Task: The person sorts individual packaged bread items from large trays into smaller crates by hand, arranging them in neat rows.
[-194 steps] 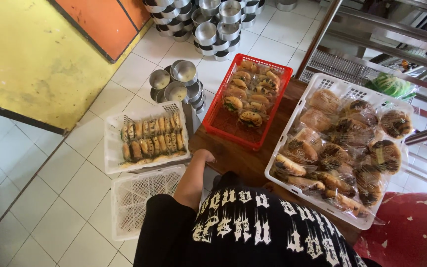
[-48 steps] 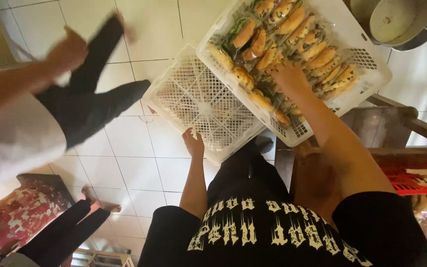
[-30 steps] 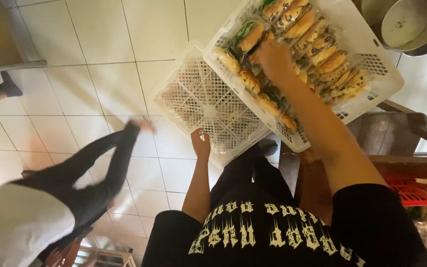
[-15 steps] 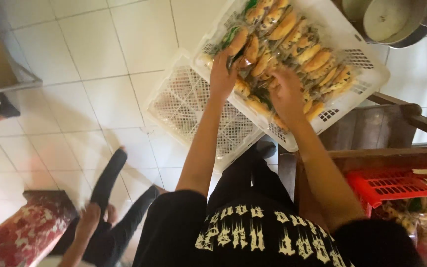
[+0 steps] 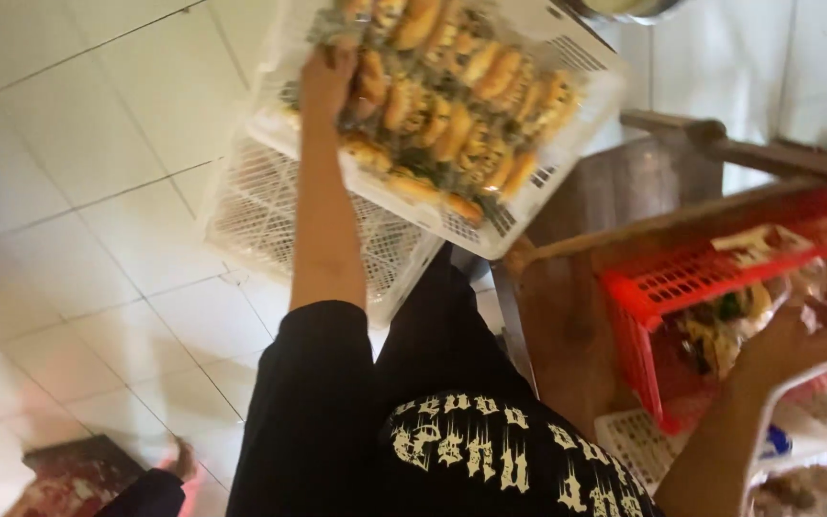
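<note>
Filled buns (image 5: 452, 115), golden and oblong with dark green filling between the halves, lie in packed rows in the white plastic crate (image 5: 567, 158) that we see tilted over the floor, its perforated base and slotted walls catching the light. Nearest to us, our black sleeve and printed shirt fill the lower frame. Our right hand (image 5: 796, 330) reaches over the red lattice crate (image 5: 681, 287), fingers curled loosely over wrapped food inside; whether they grip anything we cannot tell through the blur. That crate sits on a worn brown wooden table (image 5: 567, 325), with another white mesh crate (image 5: 638, 445) just below it. Farther out, our left hand (image 5: 327, 81) rests at the near corner of the bun crate, fingers together and pressed down among the buns at its rim. Beneath lies an empty white grid crate (image 5: 260, 206) on pale square floor tiles (image 5: 78, 144). At lower left, another person's bare foot (image 5: 182, 461) touches a red patterned mat (image 5: 69, 479).
</note>
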